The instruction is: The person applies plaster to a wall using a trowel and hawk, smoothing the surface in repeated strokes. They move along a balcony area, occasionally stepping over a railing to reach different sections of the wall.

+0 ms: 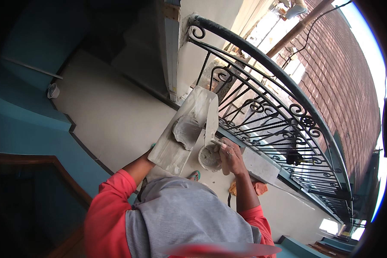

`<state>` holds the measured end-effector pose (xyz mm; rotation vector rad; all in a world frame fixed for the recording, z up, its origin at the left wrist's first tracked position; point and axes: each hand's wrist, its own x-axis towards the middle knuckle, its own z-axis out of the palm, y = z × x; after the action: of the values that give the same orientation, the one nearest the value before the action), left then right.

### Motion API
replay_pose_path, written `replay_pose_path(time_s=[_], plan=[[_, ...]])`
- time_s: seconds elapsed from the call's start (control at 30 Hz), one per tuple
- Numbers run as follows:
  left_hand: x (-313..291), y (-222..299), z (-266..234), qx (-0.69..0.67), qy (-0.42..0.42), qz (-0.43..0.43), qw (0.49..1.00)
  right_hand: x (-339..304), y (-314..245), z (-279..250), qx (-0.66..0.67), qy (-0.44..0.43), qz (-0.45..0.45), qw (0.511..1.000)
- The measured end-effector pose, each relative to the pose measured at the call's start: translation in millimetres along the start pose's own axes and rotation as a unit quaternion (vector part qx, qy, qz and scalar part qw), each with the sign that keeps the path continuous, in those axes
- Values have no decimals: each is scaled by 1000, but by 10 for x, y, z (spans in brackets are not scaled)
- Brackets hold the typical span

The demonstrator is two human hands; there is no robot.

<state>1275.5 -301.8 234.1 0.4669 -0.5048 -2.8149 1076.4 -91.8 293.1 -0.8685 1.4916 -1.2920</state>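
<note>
board: a flat grey rectangular plaster-smeared mortar board is held tilted before the person's chest, its far end toward the railing.
mortar: a lump of wet grey mortar lies near the middle of the board.
left hand: hidden beneath the board's near corner; only the forearm in a red sleeve shows, so whether its fingers are clenched cannot be told.
right hand: the right hand has its fingers wrapped tight around the handle of a grey steel plastering trowel, whose blade stands on edge against the board beside the mortar.
cup: a small round mortar-caked cup sits just beside the right hand.
surroundings: a black curved wrought-iron scroll railing runs to the right; a pale concrete floor lies below.
</note>
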Motion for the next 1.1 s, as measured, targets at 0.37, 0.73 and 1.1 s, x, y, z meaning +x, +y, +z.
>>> replay_pose_path(time_s=[0.37, 0.73, 1.1], plan=[[-256, 1573, -883, -26, 18, 37, 999, 1146, -134, 815, -312, -80, 55, 945], [-210, 2090, -1170, -70, 28, 76, 994, 1415, -638, 1024, -44, 42, 117, 991], [-211, 2102, -1170, -100, 54, 108, 988, 2094, -175, 762, 167, -178, 252, 936]])
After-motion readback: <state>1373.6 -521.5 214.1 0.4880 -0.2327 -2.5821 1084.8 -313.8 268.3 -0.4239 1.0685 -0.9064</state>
